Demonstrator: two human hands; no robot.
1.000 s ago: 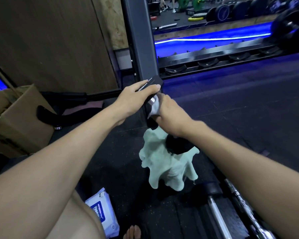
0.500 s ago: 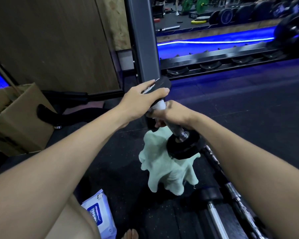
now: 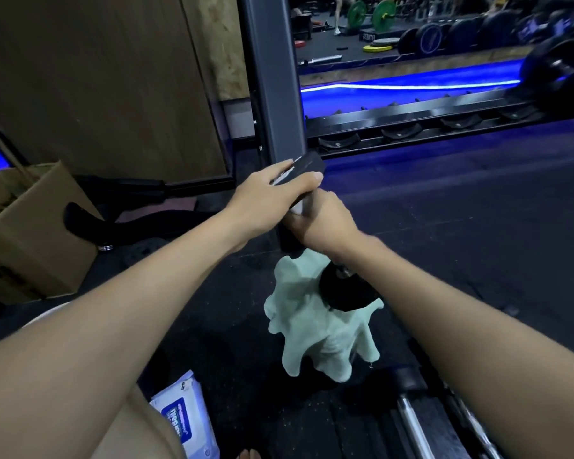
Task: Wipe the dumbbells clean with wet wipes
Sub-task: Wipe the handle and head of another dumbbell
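1. The dumbbell (image 3: 345, 293) was black with a metal handle, held tilted above the floor, one head at top (image 3: 307, 165), the other lower, near the viewer.
2. A white wipe (image 3: 300, 207) was wrapped round the handle.
3. The wipes pack (image 3: 183, 415), white with a blue label, lay on the floor.

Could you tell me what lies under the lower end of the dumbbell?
A crumpled pale green cloth lies on the black floor beneath the dumbbell. The dumbbell's lower weight covers part of it, so I cannot tell whether they touch.
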